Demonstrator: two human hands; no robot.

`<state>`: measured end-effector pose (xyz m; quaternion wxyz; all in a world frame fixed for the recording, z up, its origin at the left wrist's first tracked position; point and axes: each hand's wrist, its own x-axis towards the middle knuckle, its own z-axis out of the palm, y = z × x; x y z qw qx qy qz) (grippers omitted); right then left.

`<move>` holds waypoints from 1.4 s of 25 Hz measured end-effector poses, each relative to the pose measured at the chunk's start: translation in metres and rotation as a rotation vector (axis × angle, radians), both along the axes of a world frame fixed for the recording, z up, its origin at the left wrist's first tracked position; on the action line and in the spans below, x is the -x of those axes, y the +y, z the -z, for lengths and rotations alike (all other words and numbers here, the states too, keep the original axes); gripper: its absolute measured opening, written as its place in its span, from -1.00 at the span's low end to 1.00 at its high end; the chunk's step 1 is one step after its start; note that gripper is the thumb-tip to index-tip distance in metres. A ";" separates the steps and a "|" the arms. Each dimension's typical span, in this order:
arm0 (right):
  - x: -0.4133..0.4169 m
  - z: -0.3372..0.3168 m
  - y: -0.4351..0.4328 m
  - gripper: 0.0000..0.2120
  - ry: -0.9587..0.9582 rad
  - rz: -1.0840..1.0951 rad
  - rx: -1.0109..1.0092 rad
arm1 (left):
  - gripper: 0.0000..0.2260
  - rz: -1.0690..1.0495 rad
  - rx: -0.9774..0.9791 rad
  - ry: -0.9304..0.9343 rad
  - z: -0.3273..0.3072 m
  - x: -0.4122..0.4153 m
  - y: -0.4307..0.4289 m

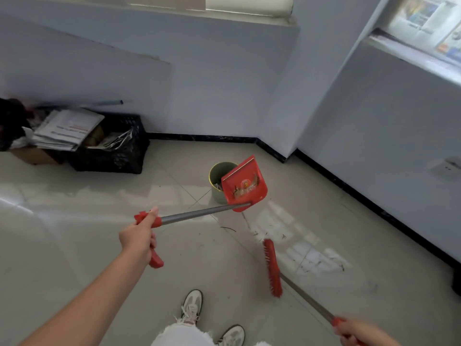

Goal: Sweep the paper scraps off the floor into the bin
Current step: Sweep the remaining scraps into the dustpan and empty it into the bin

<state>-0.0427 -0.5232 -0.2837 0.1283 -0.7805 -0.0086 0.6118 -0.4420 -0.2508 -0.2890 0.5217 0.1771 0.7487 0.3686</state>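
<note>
My left hand (138, 237) grips the red handle of a long-handled red dustpan (244, 184). The pan is lifted and tilted over the rim of a small green bin (216, 172) standing on the tiled floor; dark scraps show inside the bin. My right hand (359, 332), at the bottom right, holds the red grip of a broom. Its red brush head (272, 267) hangs just above the floor, to the right of my feet. Small dark bits of debris (321, 264) lie scattered on the tiles beyond the brush.
A black plastic crate (117, 153) stuffed with newspapers stands against the far wall at left, beside a cardboard box (32, 156). Walls with a black skirting close the corner behind the bin and along the right. My two shoes (192, 307) are at the bottom centre.
</note>
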 end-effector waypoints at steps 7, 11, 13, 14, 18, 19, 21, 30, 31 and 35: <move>0.041 0.005 0.042 -0.78 0.052 -0.053 0.010 | -0.68 -0.321 0.135 -0.361 0.037 -0.003 0.016; 0.050 0.000 0.059 -0.75 0.078 -0.018 0.018 | -0.69 -0.414 0.206 -0.544 0.061 0.003 0.012; 0.054 -0.003 0.065 -0.76 0.075 -0.028 0.028 | -0.70 -0.442 0.268 -0.597 0.063 -0.002 0.010; 0.056 -0.004 0.067 -0.76 0.073 -0.031 0.033 | -0.71 -0.460 0.300 -0.617 0.061 -0.005 0.010; 0.058 -0.006 0.079 -0.82 0.048 -0.038 0.045 | -0.72 -0.530 0.384 -0.676 0.057 -0.015 0.006; 0.058 -0.007 0.084 -0.85 0.045 -0.034 0.046 | -0.72 -0.540 0.393 -0.689 0.058 -0.016 0.004; 0.060 -0.009 0.092 -0.87 0.055 -0.023 0.051 | -0.71 -0.556 0.410 -0.717 0.063 -0.017 0.001; 0.055 -0.013 0.114 -0.76 0.011 0.002 0.059 | -0.68 -0.607 0.422 -0.847 0.073 -0.041 -0.014; 0.054 -0.013 0.115 -0.74 0.008 0.003 0.057 | -0.67 -0.622 0.416 -0.869 0.076 -0.047 -0.018; 0.050 -0.015 0.119 -0.76 -0.001 -0.004 0.036 | -0.62 -0.642 0.356 -0.972 0.084 -0.073 -0.033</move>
